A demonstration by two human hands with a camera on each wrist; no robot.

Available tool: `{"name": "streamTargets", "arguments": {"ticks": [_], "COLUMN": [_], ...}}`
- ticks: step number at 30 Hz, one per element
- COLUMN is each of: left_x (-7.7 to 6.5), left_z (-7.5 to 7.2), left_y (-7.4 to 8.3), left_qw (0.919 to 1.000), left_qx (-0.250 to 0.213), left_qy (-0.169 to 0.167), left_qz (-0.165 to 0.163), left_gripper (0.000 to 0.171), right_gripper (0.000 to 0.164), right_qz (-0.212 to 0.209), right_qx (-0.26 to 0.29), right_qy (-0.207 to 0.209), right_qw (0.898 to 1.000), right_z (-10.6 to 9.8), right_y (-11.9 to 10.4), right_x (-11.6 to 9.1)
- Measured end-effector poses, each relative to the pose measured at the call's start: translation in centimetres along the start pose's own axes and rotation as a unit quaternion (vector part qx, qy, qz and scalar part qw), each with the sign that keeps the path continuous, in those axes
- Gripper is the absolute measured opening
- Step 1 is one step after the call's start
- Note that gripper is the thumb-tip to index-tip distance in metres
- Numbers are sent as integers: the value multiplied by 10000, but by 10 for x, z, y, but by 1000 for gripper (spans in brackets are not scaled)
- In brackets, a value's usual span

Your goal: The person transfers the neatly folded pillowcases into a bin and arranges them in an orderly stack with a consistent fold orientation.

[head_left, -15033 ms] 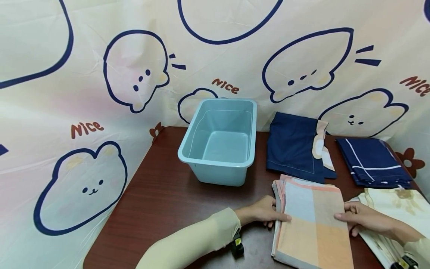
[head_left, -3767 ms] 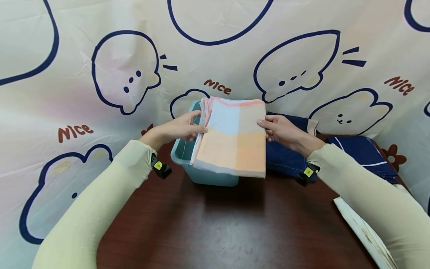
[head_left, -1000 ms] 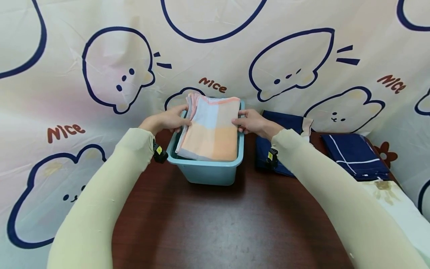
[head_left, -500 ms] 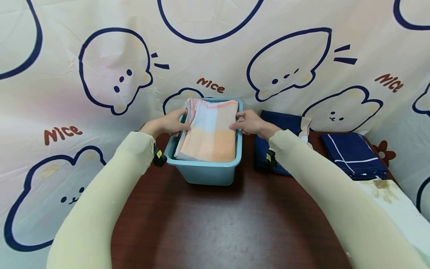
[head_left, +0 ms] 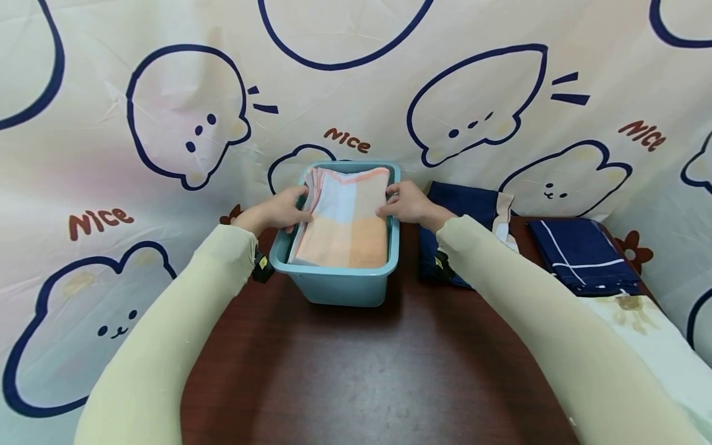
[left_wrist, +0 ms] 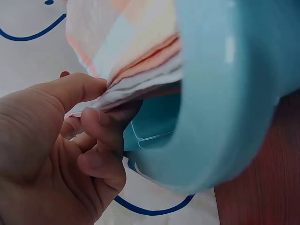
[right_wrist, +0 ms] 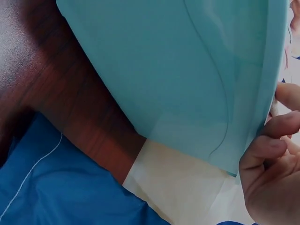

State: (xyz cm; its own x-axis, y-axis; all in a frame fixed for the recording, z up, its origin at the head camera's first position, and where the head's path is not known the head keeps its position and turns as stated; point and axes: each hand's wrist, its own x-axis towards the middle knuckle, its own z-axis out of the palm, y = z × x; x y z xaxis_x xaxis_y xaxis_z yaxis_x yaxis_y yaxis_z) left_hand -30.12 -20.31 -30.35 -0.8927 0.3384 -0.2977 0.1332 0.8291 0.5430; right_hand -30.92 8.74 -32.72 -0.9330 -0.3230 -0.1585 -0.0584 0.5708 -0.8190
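A folded checked cloth (head_left: 345, 216) in peach, pale blue and beige lies within the rim of a light blue plastic tub (head_left: 340, 289). My left hand (head_left: 278, 209) pinches the cloth's left edge; in the left wrist view its thumb lies over the stacked layers (left_wrist: 140, 77) with fingers beneath, beside the tub's rim. At the cloth's right edge my right hand (head_left: 410, 203) holds on with the thumb on top. The right wrist view shows curled fingers (right_wrist: 274, 145) at the tub's rim, the cloth there mostly hidden behind the wall.
Right of the tub lies a dark blue folded cloth (head_left: 461, 198), partly under my right forearm. A navy cloth with white lines (head_left: 584, 256) and a cream cloth with a brown print (head_left: 634, 312) sit farther right on the brown table (head_left: 356, 371). A printed curtain (head_left: 345, 99) hangs behind.
Both hands have carried the checked cloth from the table's right front to the tub. Over the last second it has sunk lower inside the rim, both hands still holding its edges.
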Motion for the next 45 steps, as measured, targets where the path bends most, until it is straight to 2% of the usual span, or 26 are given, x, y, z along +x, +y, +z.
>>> {"name": "streamTargets", "arguments": {"ticks": [7,16,20,25,32,37,45], "left_x": [0,0,1,2,0,-4,-13], "left_z": [7,8,7,7,6,5,4], "left_y": [3,4,1,-2,0,3,6], "left_qw": [9983,9960,9979,9995,9997,9998,9995], "left_qx": [550,820,551,124,35,-143,139], "left_qy": [167,292,244,211,174,87,273], "left_qz": [-38,-213,-225,-215,-139,-140,54], "left_gripper": [72,73,71,57,44,42,37], "right_gripper": [64,62,62,62,60,49,40], "right_qz": [74,139,165,178,105,-83,-239], "right_qx": [-318,-491,-467,-396,-404,-626,-878], "right_qy": [103,251,244,245,302,346,326], "right_qw": [9994,9984,9985,9988,9987,9974,9953], "right_z": [4,7,7,7,7,7,7], "right_y": [-3,-5,-5,-5,-5,-7,-9], "right_x": [-2,-1,-1,-1,-1,-3,-6]}}
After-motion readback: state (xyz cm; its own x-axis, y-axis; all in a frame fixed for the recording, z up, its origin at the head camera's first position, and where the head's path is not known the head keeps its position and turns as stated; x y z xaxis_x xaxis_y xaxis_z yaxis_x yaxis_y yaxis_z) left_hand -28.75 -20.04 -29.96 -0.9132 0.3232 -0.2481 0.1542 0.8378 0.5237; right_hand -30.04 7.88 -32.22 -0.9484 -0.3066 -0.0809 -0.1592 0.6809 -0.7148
